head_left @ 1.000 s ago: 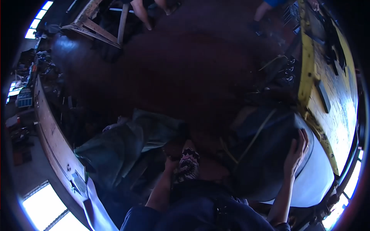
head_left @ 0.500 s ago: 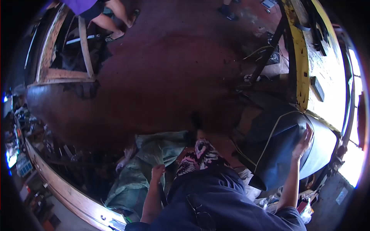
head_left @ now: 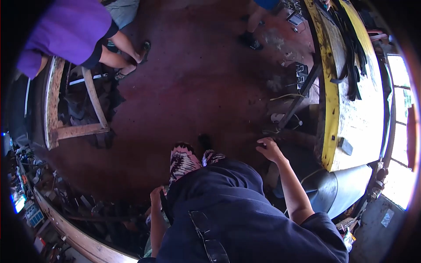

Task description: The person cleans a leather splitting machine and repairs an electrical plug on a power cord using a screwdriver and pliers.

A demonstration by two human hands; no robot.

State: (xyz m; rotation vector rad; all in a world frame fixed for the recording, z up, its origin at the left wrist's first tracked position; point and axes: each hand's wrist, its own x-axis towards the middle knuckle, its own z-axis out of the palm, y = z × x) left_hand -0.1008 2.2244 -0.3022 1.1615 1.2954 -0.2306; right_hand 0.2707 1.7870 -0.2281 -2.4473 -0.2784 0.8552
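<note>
My right hand point(head_left: 271, 150) is held out over the floor, in front of my right side. Its thumb and fingers are apart and loosely bent, with nothing between them. Low beside my left hip is my left hand point(head_left: 156, 193), its fingers curled in; what they hold, if anything, I cannot tell. A dark strip runs down between this hand and my shirt. The dark sheet material point(head_left: 351, 188), nearest to my right forearm, lies draped below the yellow-edged table point(head_left: 329, 131).
Black strips point(head_left: 352, 72) and a small dark block point(head_left: 345, 146) lie on that table. A person in purple point(head_left: 74, 35) stands at the upper left by a wooden frame point(head_left: 52, 96). Another person's leg point(head_left: 253, 26) shows at the top. Clutter lines a wooden beam point(head_left: 66, 232) at lower left.
My right hand has left the dark sheet and swung inward to the left. My body has moved forward, and the green sacking has mostly gone out of view. The person in purple shows more fully.
</note>
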